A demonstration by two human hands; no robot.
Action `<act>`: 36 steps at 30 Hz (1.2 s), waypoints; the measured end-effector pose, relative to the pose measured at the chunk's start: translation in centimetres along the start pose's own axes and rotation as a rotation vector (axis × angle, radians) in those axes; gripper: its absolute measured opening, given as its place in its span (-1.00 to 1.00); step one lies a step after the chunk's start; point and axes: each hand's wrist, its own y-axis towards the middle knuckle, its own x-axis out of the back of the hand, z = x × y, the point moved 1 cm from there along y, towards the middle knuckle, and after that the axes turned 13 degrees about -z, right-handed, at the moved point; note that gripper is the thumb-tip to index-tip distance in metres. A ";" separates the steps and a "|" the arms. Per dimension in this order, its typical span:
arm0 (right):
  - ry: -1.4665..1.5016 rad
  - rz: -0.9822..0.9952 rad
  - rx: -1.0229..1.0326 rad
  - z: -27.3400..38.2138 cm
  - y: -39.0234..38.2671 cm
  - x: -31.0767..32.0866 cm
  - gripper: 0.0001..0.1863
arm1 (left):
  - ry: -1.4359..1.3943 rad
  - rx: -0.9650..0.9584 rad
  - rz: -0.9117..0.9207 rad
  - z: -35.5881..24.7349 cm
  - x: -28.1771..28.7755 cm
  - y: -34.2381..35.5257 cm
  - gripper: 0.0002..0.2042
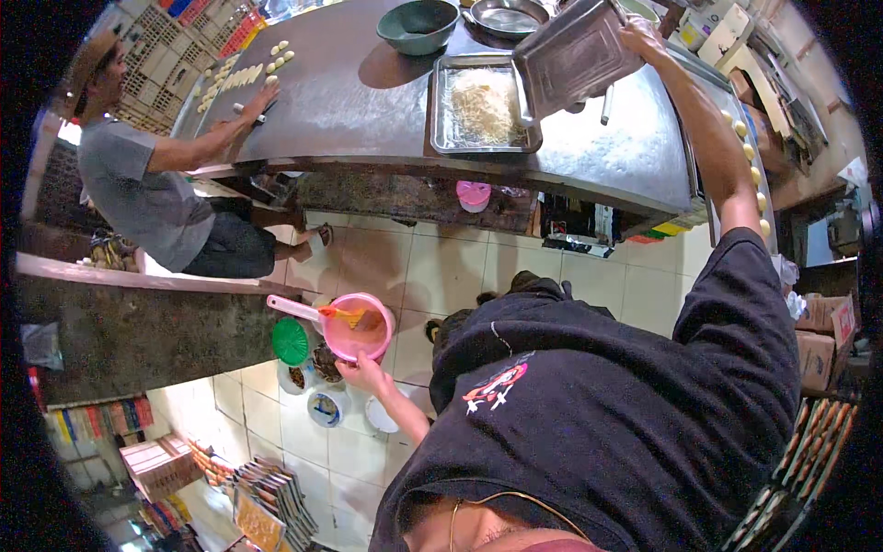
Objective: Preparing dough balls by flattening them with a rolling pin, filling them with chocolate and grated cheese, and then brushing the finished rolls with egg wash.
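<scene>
My left hand (pixel 364 374) grips the rim of a pink plastic dipper (pixel 389 328), out over the floor to the left of my body. Inside the dipper are some orange-brown liquid and a pastry brush (pixel 354 317) with an orange handle. At the far right my raised right hand (pixel 641 40) is closed on the edge of an empty metal baking tray (pixel 579 63), which is tilted over the steel table. Beside it a second metal tray (pixel 441 129) lies flat on the table, with a heap of pale shreds (pixel 485 103) that looks like grated cheese.
A green bowl (pixel 417 28) and a dark round pan (pixel 509 17) stand at the steel table's (pixel 322 101) far side. At left, a co-worker (pixel 152 184) reaches toward rows of dough pieces (pixel 241 77). Below the dipper are a green lid (pixel 290 341) and white tubs (pixel 326 409).
</scene>
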 end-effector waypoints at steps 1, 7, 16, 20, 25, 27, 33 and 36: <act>-0.003 0.044 -0.019 0.7 -0.3 0.9 -0.63 | 0.006 -0.023 0.006 0.9 0.3 0.5 -0.72; -0.043 0.077 -0.164 -3.1 -4.2 3.7 -0.64 | 0.048 -0.086 0.076 1.0 -2.1 0.7 -0.73; 0.873 -0.599 -1.222 -6.5 -34.0 -1.3 -0.77 | 0.043 -0.041 0.127 1.5 -4.1 0.2 -0.70; 0.357 -0.760 -1.817 -0.4 -39.4 -1.8 -0.52 | 0.084 -0.020 0.157 0.6 -5.1 0.1 -0.69; 0.344 -0.778 -1.767 0.2 -40.2 -4.6 -0.52 | 0.137 -0.135 0.282 -2.0 -7.1 -1.6 -0.72; 0.469 -1.026 -1.624 -3.8 -42.9 -9.6 -0.48 | 0.132 -0.129 0.328 -1.9 -8.5 -2.1 -0.72; 1.259 -0.435 -2.141 12.5 -36.6 -6.8 -0.49 | 0.125 -0.185 0.296 -0.9 -7.0 -3.4 -0.67; 1.690 0.211 -1.888 23.2 -32.2 -8.6 -0.50 | 0.056 -0.011 0.264 -1.2 -6.6 -4.8 -0.63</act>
